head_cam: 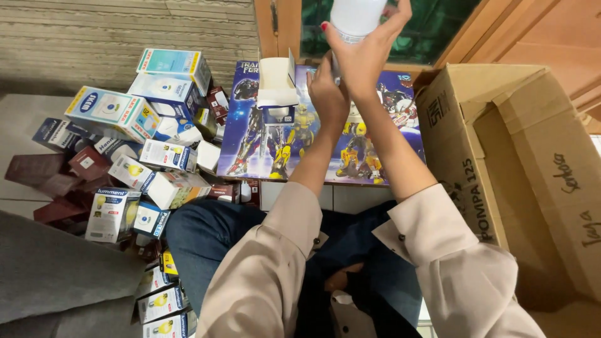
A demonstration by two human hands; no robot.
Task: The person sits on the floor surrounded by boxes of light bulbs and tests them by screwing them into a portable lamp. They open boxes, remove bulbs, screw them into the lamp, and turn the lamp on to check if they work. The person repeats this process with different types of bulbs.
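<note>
My right hand [369,47] is raised near the top edge and grips a white light bulb [357,15] by its round glass part. My left hand [327,91] sits just below it, fingers curled at the bulb's base; the base itself is hidden. Both arms wear beige sleeves and reach out over my blue-jeaned lap. An opened small white bulb box [277,81] stands upright to the left of my left hand, on a large flat toy box [250,131] printed with robot figures.
A heap of several small bulb boxes [134,156], white, blue and dark red, fills the left side and runs down to the lower edge. A big open cardboard carton [501,156] stands at the right. A wooden window frame [282,28] is behind.
</note>
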